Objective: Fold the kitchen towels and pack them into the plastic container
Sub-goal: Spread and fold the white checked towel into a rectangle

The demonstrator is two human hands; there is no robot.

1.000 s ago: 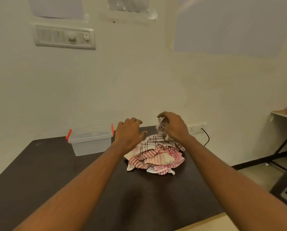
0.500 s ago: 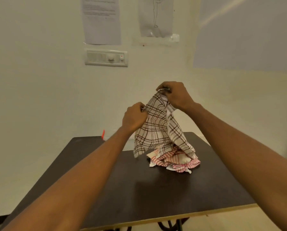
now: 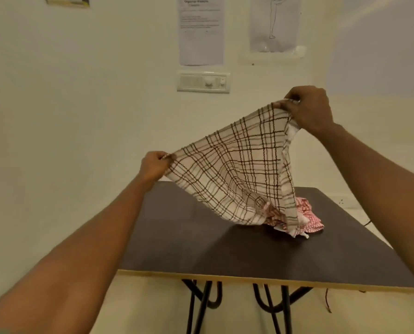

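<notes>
Dark tabletop (image 3: 201, 249), cream wall behind: one brown-checked towel (image 3: 237, 169), raised and spread between my hands, its lower edge reaching the heap below. My left hand (image 3: 153, 167) pinches one corner, low; my right hand (image 3: 307, 109) grips the opposite corner, higher and farther out. Below my right hand, red-striped towels (image 3: 309, 218) lie crumpled; beyond both hands, a switch panel (image 3: 203, 81) and paper sheets (image 3: 201, 32) on the wall.

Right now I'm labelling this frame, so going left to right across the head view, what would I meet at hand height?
left hand → checked towel → right hand. The red towel pile lies under the towel and right hand, so it has no clear place in the order.
</notes>
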